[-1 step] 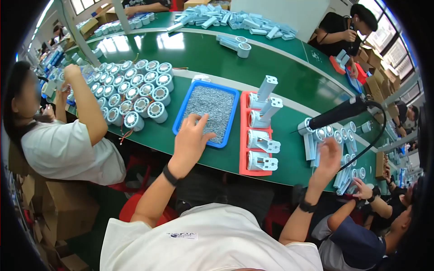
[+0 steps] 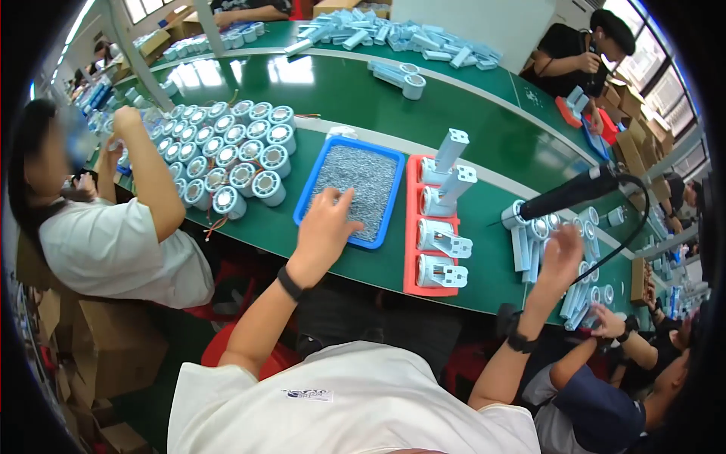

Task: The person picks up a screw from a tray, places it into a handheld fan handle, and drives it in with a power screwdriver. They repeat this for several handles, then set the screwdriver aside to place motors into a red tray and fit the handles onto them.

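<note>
My left hand (image 2: 324,231) hangs over the near left part of a blue tray (image 2: 367,244) full of small metal pieces (image 2: 363,175), probably screws. Its fingers are bent and the thumb stands apart; I see nothing held. Right of the tray, a red holder (image 2: 413,227) bears several light blue cylinder units with handles; two handles (image 2: 452,147) stand up and two lean toward the near right. My right hand (image 2: 558,261) is raised, slightly blurred, with fingers apart, just below a black powered screwdriver (image 2: 569,192) on a cable. It seems to hold nothing.
Many round light blue housings (image 2: 228,200) with wires crowd the bench on the left, beside a person in white (image 2: 113,250). Finished-looking units (image 2: 529,253) lie at right, near another person's hand (image 2: 607,321). Loose blue parts (image 2: 401,36) pile at the back.
My right hand has moved slightly up and right, toward the screwdriver. My left hand stays over the tray. The whole view has shifted a little.
</note>
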The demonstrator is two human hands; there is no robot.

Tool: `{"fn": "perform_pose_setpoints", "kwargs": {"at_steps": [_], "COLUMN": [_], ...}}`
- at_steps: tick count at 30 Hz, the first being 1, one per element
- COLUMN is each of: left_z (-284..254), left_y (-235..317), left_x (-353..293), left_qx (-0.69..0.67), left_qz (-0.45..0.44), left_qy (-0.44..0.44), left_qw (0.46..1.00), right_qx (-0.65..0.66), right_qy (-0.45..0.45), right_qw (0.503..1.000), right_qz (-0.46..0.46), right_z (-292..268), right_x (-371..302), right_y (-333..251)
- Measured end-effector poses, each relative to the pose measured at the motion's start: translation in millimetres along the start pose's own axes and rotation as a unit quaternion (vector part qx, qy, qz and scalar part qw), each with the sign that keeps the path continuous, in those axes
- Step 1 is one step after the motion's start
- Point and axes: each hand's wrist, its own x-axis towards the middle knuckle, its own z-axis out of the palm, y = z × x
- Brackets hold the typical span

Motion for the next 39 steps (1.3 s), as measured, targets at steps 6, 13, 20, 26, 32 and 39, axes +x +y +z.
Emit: {"fn": "perform_pose_setpoints", "kwargs": {"at_steps": [6, 13, 20, 26, 32, 39], "left_z": [49.7, 30.3, 20.7, 26.6, 24.6, 45.6], "left_y": [-31.0, -35.5, -44.6, -29.9, -18.5, -4.7], "left_x": [30.9, 59.2, 68.2, 73.3, 60.5, 56.5], "left_qx": [-0.062, -0.277, -0.654, -0.739, -0.815, -0.806], "left_qz": [0.120, -0.098, -0.393, -0.436, -0.387, -0.415], "left_qy": [-0.117, -0.117, -0.154, -0.133, -0.067, -0.014], "left_qw": [0.984, 0.949, 0.627, 0.497, 0.425, 0.422], "right_qx": [0.113, 0.268, 0.395, 0.377, 0.436, 0.459], "right_qy": [-0.073, -0.004, -0.146, -0.146, -0.176, -0.206], "right_qw": [0.991, 0.962, 0.904, 0.913, 0.864, 0.846], "right_qz": [0.017, 0.055, 0.073, 0.056, 0.179, 0.178], "right_z": [22.9, 50.4, 40.1, 48.6, 48.0, 52.1], "right_x": [92.5, 77.4, 52.7, 49.9, 49.0, 49.0], "right_y": [6.4, -46.3, -30.3, -36.3, -42.2, -27.0]}}
